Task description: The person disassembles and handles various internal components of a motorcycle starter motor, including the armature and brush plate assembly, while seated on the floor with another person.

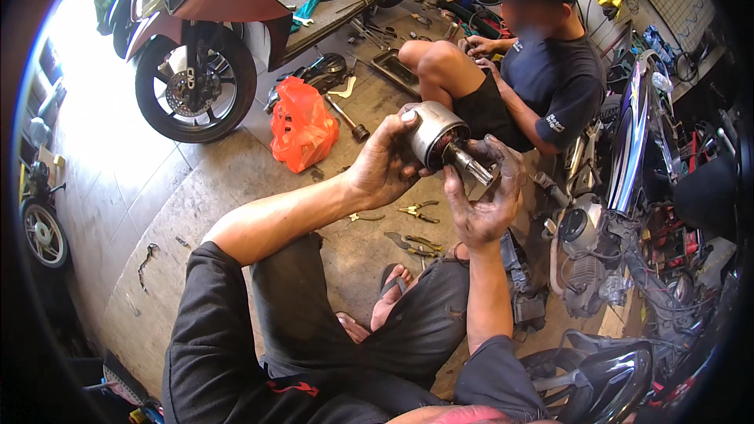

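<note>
In front of me, above my knees, I hold a small electric motor that looks like a starter motor. Its silver cylindrical housing (429, 132) is gripped in my left hand (381, 159), fingers curled round the closed end. From the open end, copper windings show and a bright toothed shaft (473, 165) sticks out to the lower right. My right hand (491, 208), its fingertips blackened, has thumb and fingers around the armature where it leaves the housing. Part of the armature is hidden inside the housing and behind my fingers.
On the floor lie pliers (419, 212), more pliers (424, 245) and an orange-red plastic bag (302, 127). A scooter wheel (196, 82) stands at the far left. A person (542, 63) sits at the far right, hands together. Motorcycle parts (585, 228) crowd the right side.
</note>
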Action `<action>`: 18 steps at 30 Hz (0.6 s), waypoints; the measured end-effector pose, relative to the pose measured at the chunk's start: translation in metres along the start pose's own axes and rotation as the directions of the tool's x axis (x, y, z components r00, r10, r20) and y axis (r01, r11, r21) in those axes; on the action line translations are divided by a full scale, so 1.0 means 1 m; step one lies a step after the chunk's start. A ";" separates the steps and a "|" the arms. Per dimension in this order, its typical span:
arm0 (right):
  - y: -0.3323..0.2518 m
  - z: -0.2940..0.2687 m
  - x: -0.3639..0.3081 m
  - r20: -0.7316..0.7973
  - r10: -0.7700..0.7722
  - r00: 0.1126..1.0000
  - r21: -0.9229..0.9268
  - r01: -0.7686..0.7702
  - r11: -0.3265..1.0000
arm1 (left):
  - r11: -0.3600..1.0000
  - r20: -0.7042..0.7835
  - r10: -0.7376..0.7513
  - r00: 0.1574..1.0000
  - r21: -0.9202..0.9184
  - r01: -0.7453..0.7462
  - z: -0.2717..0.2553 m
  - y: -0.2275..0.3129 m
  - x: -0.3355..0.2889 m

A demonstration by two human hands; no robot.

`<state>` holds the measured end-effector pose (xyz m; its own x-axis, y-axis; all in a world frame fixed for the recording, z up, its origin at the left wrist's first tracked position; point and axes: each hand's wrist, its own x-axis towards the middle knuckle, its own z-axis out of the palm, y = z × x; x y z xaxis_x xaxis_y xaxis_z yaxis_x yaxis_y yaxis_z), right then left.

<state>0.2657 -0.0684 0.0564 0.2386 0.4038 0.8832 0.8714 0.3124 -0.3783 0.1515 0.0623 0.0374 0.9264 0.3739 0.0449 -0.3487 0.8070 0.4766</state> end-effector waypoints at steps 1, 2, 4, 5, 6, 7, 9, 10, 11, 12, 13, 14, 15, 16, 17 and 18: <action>0.002 0.001 -0.001 -0.005 -0.004 1.000 0.000 0.004 1.000 | 1.000 -0.012 -0.004 1.000 -0.004 0.004 0.001 0.000 0.000; 0.003 0.003 -0.001 -0.010 -0.008 1.000 0.001 0.008 1.000 | 1.000 -0.024 -0.006 1.000 -0.009 0.006 0.001 0.001 -0.001; 0.002 0.003 -0.003 0.039 0.025 0.999 0.081 -0.028 0.996 | 1.000 -0.066 0.026 0.997 0.015 -0.025 0.004 0.000 -0.001; 0.003 0.001 -0.004 0.065 0.040 0.997 0.117 -0.047 0.992 | 0.999 -0.086 0.041 0.995 0.026 -0.039 0.006 0.000 -0.001; 0.003 0.000 -0.004 0.074 0.019 0.997 0.091 -0.026 0.996 | 0.999 -0.054 0.040 0.998 0.022 -0.039 0.007 0.000 -0.002; 0.004 -0.001 -0.003 0.084 -0.001 0.996 0.064 -0.004 0.998 | 0.999 -0.023 0.040 0.999 0.019 -0.039 0.007 0.001 -0.002; 0.001 0.001 -0.002 0.073 -0.005 0.997 0.028 0.003 1.000 | 0.999 0.019 0.047 0.999 0.026 -0.048 0.006 0.003 -0.003; -0.002 0.003 0.001 0.052 0.010 0.999 0.014 -0.011 1.000 | 0.998 0.033 0.054 0.998 0.035 -0.055 0.003 0.004 -0.002; -0.004 0.005 0.003 0.029 0.025 0.999 0.001 -0.025 1.000 | 0.997 0.046 0.061 0.997 0.044 -0.063 0.001 0.004 -0.002; -0.004 0.005 0.004 0.026 -0.004 1.000 -0.021 0.004 1.000 | 0.996 0.047 0.066 0.997 0.049 -0.069 -0.001 0.005 -0.003; -0.003 0.005 0.005 0.023 -0.033 0.999 -0.043 0.034 0.998 | 0.996 0.047 0.072 0.996 0.054 -0.075 -0.002 0.006 -0.004; -0.002 0.004 0.005 0.019 -0.062 0.998 -0.068 0.063 0.996 | 0.995 0.049 0.075 0.996 0.059 -0.078 -0.002 0.006 -0.004; -0.002 0.004 0.005 0.012 -0.061 0.998 -0.059 0.061 0.996 | 0.991 0.044 0.104 0.994 0.080 -0.107 -0.001 0.005 -0.004; -0.002 0.004 0.004 0.006 -0.060 0.998 -0.048 0.060 0.997 | 0.986 0.040 0.132 0.990 0.101 -0.136 0.001 0.004 -0.004; -0.001 0.003 0.005 0.001 -0.060 0.998 -0.041 0.060 0.997 | 0.979 0.037 0.161 0.986 0.118 -0.164 0.005 0.005 -0.004; 0.000 0.003 0.004 0.001 -0.058 0.998 -0.055 0.058 0.997 | 0.976 0.025 0.182 0.983 0.119 -0.184 0.009 0.005 -0.005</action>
<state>0.2654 -0.0645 0.0593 0.1875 0.3857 0.9034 0.9058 0.2878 -0.3109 0.1466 0.0601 0.0476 0.8506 0.5032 0.1527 -0.4938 0.6645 0.5609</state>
